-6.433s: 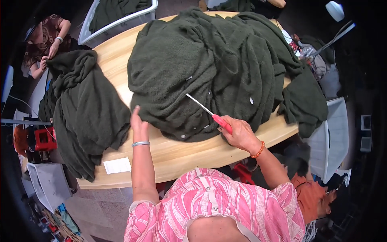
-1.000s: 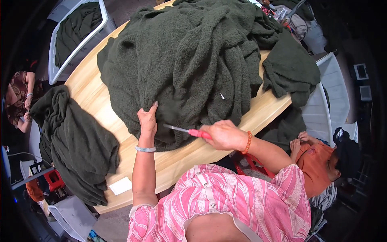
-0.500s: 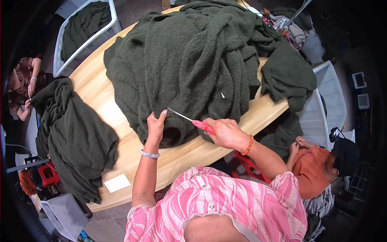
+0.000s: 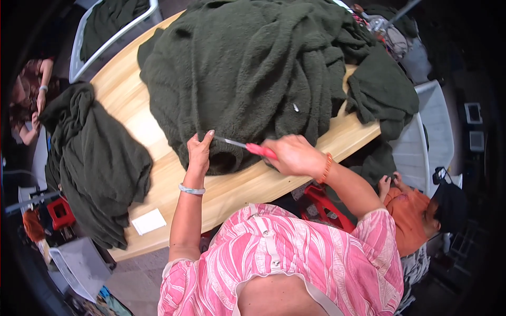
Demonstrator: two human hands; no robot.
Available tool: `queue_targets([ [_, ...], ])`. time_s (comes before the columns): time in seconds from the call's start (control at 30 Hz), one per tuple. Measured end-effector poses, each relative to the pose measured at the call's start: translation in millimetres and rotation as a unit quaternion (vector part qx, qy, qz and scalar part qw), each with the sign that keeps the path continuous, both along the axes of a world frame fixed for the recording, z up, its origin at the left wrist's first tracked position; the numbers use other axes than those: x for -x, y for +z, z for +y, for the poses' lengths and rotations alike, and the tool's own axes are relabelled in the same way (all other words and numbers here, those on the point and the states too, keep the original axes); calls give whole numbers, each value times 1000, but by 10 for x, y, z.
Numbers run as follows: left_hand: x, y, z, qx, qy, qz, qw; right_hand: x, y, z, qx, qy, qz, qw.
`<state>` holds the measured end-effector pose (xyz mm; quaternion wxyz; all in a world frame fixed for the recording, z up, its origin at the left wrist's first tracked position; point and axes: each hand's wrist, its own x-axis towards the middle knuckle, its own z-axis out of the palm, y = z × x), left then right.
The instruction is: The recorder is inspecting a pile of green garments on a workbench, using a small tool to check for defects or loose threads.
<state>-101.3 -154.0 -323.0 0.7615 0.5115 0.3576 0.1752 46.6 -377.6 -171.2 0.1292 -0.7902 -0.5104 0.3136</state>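
A large heap of dark green knitwear [image 4: 237, 68] lies before me on a pale wooden table [image 4: 174, 197]. At the heap's near edge my left hand [image 4: 199, 152], with a pale bangle on its wrist, pinches the knit garment [image 4: 211, 161] between thumb and fingers. My right hand [image 4: 295, 156] is closed round the red handle of a slim tool [image 4: 259, 150]. The tool's thin metal shaft points left, its end close beside my left thumb. Whether that end goes into the knit I cannot tell. A small white piece [image 4: 295, 107] rests on the heap.
More green knitwear [image 4: 100, 163] hangs over the table's left end, next to a white card [image 4: 149, 221]. A white bin [image 4: 153, 13] with green garments stands far left, another white bin [image 4: 437, 116] at right. Co-workers sit at left and right; a red stool [image 4: 327, 205] is under the table edge.
The whole view has shifted slightly, with the near table edge higher in it. My left hand keeps its pinch; the tool lies a little flatter, its end still by my thumb.
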Motion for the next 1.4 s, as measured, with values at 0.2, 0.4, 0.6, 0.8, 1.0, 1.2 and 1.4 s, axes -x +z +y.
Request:
queue_targets([
  [0.2, 654, -225, -225, -79, 43, 56, 994, 273, 42, -473, 71, -6, 31, 997],
  [0.4, 1223, -677, -291, -205, 184, 253, 928, 365, -101, -527, 37, -75, 17, 996],
  [0.6, 1166, -749, -215, 42, 88, 144, 985, 447, -232, -463, 6, -48, -1, 999],
  [0.8, 1228, 248, -206, 68, 147, -3, 987, 455, -273, -626, 15, -7, -66, 998],
  [1.0, 1329, 1861, -200, -267, -66, -69, 959, 574, -289, -394, -7, 68, -110, 992],
  [1.2, 1065, 1785, -62, -472, -70, 89, 874, 490, -18, -106, -35, 49, -105, 993],
  [1.4, 1028, 1141, 452, -56, 48, -82, 994, 301, -20, -37, -67, -35, -91, 993],
])
